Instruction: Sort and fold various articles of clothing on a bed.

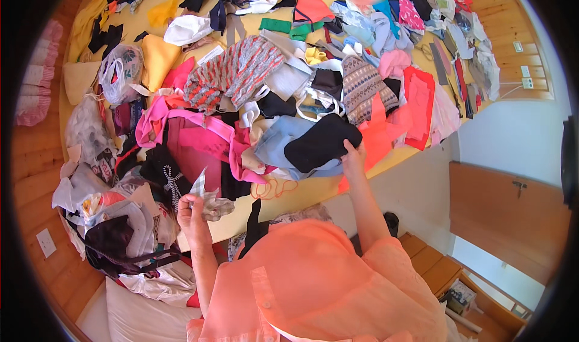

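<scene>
Fabric with pink and white frills [39,74] hung against a wood-panelled wall [30,167] at the far left. Next came a dark purple, velvety item [111,236] on a heap of clothes, with a translucent white plastic bag [122,74] farther back. The left hand [192,215] was nearly closed, its fingertips pinching a crumpled grey-and-white checked cloth scrap [216,206] above the near edge of the yellow tabletop [316,200]. Beyond it lay a magenta garment [196,138] and a grey-and-red striped knitted piece [241,71]. Farther right, a flat black fabric piece with rounded ends [319,142] was held out over pale blue denim [274,138]; whether the two touched could not be told. The right hand [354,158] gripped its right end between thumb and fingers, the latter partly hidden. Behind stood out a beige-and-brown patterned knit [365,89], then a bright red fabric piece [419,107].
</scene>
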`<state>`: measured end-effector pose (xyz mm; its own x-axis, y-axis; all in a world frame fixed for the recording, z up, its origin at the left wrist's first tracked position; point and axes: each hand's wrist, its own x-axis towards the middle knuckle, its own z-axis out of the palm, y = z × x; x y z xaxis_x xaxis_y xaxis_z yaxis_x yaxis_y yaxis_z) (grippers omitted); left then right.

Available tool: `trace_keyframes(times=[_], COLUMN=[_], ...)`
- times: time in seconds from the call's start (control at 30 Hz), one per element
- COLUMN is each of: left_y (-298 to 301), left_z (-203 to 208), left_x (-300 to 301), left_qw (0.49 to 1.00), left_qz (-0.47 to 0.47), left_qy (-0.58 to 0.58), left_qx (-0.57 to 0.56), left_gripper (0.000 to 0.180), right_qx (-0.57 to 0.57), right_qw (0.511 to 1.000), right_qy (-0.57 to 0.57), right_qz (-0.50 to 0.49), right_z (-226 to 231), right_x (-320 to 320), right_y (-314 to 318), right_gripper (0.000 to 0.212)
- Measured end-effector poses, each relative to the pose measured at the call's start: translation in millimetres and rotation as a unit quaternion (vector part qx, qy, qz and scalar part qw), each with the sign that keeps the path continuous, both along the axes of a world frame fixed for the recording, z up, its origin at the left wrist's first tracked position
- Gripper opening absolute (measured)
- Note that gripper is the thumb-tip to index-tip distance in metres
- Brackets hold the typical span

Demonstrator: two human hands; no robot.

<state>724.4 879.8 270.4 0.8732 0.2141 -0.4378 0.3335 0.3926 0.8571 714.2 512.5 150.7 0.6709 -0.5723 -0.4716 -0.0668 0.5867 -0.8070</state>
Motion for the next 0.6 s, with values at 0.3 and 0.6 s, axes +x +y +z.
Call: trace_keyframes(times=[0.3, 0.6], left_y=[7, -5], left_z=[-2, 0], left_x=[-9, -4], left_qw=[0.999, 0.999], left_qz=[-0.011, -0.028], left_qy=[0.018, 0.026], left_qx=[0.027, 0.034], left_gripper=[0.011, 0.014], right_qx=[0.051, -0.156], right_qw=[0.998, 0.985], right_qy=[0.034, -0.031], right_qz=[0.021, 0.063], right_z=[11, 26], right_x=[7, 14], right_y=[-11, -37], right_gripper=[0.032, 0.022])
